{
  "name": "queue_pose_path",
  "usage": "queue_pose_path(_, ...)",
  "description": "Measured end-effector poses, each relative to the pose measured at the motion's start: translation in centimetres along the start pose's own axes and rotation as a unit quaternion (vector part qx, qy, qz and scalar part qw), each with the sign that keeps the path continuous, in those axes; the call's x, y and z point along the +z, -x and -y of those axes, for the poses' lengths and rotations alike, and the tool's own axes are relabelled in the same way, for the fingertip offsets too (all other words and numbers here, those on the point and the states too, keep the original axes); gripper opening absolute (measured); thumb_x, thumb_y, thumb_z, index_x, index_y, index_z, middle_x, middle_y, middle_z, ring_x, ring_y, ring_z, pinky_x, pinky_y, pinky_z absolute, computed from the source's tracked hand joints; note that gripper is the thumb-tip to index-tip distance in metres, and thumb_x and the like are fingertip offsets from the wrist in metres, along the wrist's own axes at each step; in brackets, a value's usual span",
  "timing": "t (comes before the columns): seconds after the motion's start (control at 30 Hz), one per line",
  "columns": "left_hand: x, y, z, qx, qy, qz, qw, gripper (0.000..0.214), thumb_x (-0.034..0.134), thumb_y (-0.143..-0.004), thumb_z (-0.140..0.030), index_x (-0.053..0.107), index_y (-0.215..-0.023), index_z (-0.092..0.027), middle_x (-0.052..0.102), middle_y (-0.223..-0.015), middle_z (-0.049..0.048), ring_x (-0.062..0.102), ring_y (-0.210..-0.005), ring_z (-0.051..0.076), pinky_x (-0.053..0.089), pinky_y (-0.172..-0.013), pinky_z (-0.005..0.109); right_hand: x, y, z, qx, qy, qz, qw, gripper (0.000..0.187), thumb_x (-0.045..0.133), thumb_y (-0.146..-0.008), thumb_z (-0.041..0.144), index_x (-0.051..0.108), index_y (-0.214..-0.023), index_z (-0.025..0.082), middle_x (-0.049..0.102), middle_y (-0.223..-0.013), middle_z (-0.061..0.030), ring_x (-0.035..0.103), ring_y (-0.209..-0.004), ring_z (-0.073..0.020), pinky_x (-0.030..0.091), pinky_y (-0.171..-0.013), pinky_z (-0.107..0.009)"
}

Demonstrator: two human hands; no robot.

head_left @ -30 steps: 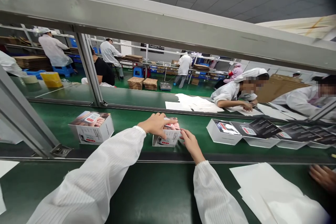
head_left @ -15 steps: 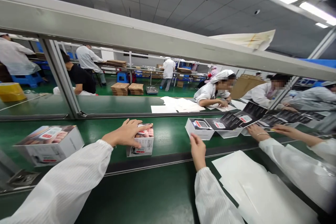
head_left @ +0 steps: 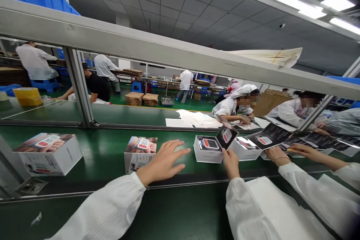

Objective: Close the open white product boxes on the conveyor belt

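My left hand (head_left: 165, 161) is open, fingers spread and empty, over the green belt just right of a closed white carton (head_left: 140, 149) with a printed top. Farther right stands an open white box (head_left: 208, 154), with a device bearing a red label (head_left: 208, 143) inside. My right hand (head_left: 231, 162) pinches the edge of that box's dark lid (head_left: 225, 137), which is tilted up at the right side. Another closed carton (head_left: 50, 153) sits at the far left.
More open boxes (head_left: 247, 152) with dark lids line the belt to the right, where a co-worker's hands (head_left: 277, 155) work. White sheets (head_left: 270, 198) lie near my right sleeve. A metal post (head_left: 80, 90) and a beam (head_left: 157, 54) cross in front. Other people sit beyond.
My left hand has let go of the smaller carton and moved right. My right hand has moved right and now holds the open box's lid, which has swung up.
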State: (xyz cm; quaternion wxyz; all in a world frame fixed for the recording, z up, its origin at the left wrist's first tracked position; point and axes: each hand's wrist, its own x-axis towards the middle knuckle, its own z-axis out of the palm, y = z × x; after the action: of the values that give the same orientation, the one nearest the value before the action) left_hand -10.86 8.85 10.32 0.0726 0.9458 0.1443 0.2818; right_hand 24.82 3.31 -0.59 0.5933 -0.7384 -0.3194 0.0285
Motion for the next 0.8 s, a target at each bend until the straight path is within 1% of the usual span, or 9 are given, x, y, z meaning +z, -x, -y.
queue_pose_path(0.07,1.4,-1.6,-0.3,0.004,-0.011,-0.039,0.999,0.056,0.062,-0.089,-0.023,0.046,-0.142,-0.029,0.032,-0.155,0.0124,0.027,-0.144,0.033,0.033,-0.112,0.053,0.3,1.7,0.7,-0.032,0.002,0.085,0.996,0.054,0.051,-0.080,0.056,0.070,-0.115,0.020,0.071,-0.111,-0.0092,0.061,-0.110,-0.0308,0.044,-0.098,-0.044)
queue_pose_path(0.13,3.1,-3.2,-0.2,0.002,-0.033,-0.064,0.997,0.061,0.061,-0.087,-0.019,0.042,-0.145,-0.026,0.022,-0.160,0.0135,0.014,-0.148,0.034,0.025,-0.116,0.055,0.8,3.3,1.7,-0.053,-0.029,0.183,0.981,0.056,0.049,-0.084,0.050,0.061,-0.133,0.026,0.060,-0.136,-0.0048,0.051,-0.129,-0.0280,0.036,-0.110,-0.044)
queue_pose_path(0.23,6.2,-4.7,0.8,-0.046,-0.023,-0.026,0.998,0.071,0.062,-0.081,-0.011,0.038,-0.148,-0.020,0.025,-0.159,0.0154,0.009,-0.150,0.034,0.008,-0.120,0.057,1.8,5.1,3.1,-0.055,-0.047,0.271,0.960,0.055,0.051,-0.084,0.046,0.058,-0.136,0.030,0.051,-0.146,0.0002,0.043,-0.137,-0.0253,0.028,-0.117,-0.043)
queue_pose_path(0.3,8.3,-4.6,1.8,-0.097,0.007,0.009,0.995,0.076,0.059,-0.076,-0.005,0.036,-0.148,-0.015,0.033,-0.155,0.0190,0.016,-0.148,0.035,0.011,-0.120,0.057,2.6,5.8,3.6,-0.043,-0.047,0.288,0.955,0.054,0.055,-0.083,0.048,0.059,-0.134,0.031,0.052,-0.145,0.0002,0.045,-0.136,-0.0258,0.029,-0.117,-0.044)
queue_pose_path(0.37,10.1,-3.7,2.9,-0.134,0.028,0.018,0.990,0.082,0.055,-0.073,-0.001,0.029,-0.150,-0.012,0.031,-0.155,0.0215,0.018,-0.148,0.035,0.020,-0.119,0.055,3.4,6.3,3.7,-0.033,-0.063,0.301,0.951,0.056,0.058,-0.084,0.052,0.057,-0.136,0.032,0.055,-0.142,-0.0013,0.051,-0.131,-0.0263,0.035,-0.113,-0.043)
queue_pose_path(0.5,12.0,-0.9,4.6,-0.177,0.058,-0.006,0.982,0.101,0.049,-0.075,0.001,-0.009,-0.156,-0.017,0.013,-0.161,0.0207,0.013,-0.149,0.032,0.030,-0.117,0.049,5.2,6.9,3.1,-0.032,-0.087,0.281,0.955,0.066,0.057,-0.084,0.060,0.050,-0.142,0.030,0.062,-0.133,-0.0044,0.062,-0.115,-0.0260,0.046,-0.103,-0.042)
queue_pose_path(0.6,11.4,0.6,5.2,-0.167,0.074,-0.001,0.983,0.108,0.052,-0.076,-0.002,-0.020,-0.154,-0.021,0.013,-0.161,0.0200,0.021,-0.147,0.031,0.032,-0.115,0.049,6.5,6.8,3.0,-0.024,-0.095,0.231,0.968,0.067,0.054,-0.084,0.064,0.051,-0.141,0.029,0.067,-0.124,-0.0049,0.064,-0.109,-0.0259,0.049,-0.097,-0.039)
queue_pose_path(0.7,8.5,0.3,5.2,-0.127,0.060,0.014,0.990,0.112,0.065,-0.071,-0.005,-0.001,-0.158,-0.030,0.006,-0.164,0.0125,0.011,-0.149,0.036,0.024,-0.116,0.055,7.9,6.0,3.6,0.007,-0.136,0.191,0.972,0.067,0.047,-0.086,0.068,0.056,-0.137,0.025,0.070,-0.115,-0.0066,0.066,-0.103,-0.0254,0.053,-0.089,-0.038)
queue_pose_path(0.8,4.3,-1.7,4.7,-0.054,-0.050,0.036,0.997,0.110,0.080,-0.064,-0.008,0.024,-0.153,-0.041,0.003,-0.164,0.0059,-0.002,-0.148,0.043,0.013,-0.115,0.063,9.7,5.6,4.5,0.026,-0.181,0.192,0.964,0.067,0.041,-0.086,0.070,0.066,-0.122,0.019,0.073,-0.106,-0.0090,0.068,-0.095,-0.0254,0.055,-0.082,-0.038)
